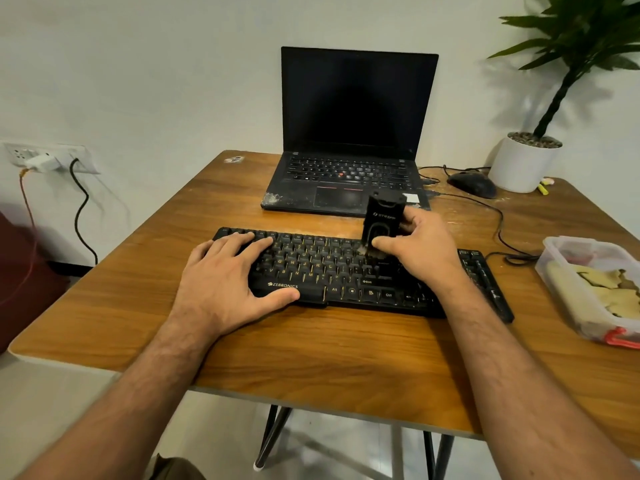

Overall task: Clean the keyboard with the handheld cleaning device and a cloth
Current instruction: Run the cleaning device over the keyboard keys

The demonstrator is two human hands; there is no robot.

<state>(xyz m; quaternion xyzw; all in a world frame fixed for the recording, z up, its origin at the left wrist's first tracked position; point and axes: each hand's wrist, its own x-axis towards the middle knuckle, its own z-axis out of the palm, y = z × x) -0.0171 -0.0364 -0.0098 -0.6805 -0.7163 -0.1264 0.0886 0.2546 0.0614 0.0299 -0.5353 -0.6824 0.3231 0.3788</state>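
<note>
1. On the wooden table point(104, 317), near its front edge, lies the black keyboard point(349, 275), the landmark for all positions below; gold lettering marks its keys and the name "ZEBRONICS" is printed at its lower left.
2. Left hand point(228, 275): laid flat over the keyboard's left half, fingers nearly straight across the upper key rows, thumb along the front edge just beside the printed name. It presses down and grasps nothing.
3. Right hand point(419, 251): above the keyboard's right-centre, fingers and thumb curled round the handheld cleaning device point(382, 223).
4. Handheld cleaning device: a black, roughly box-shaped unit held nearly upright, its lower end touching the keys near the middle of the upper rows. A pale tuft shows at that lower end; whether it is a brush or dust cannot be told.
5. Behind the keyboard: an open black laptop point(353, 133) with a dark screen.
6. Behind and to the right of the keyboard: a black mouse point(472, 183), its cable running toward the keyboard's right end, and just beyond it a white pot point(523, 164) holding a green plant.
7. Right of the keyboard, at the table's edge: a clear plastic container point(588, 289) holding yellowish material, possibly a cloth.
</note>
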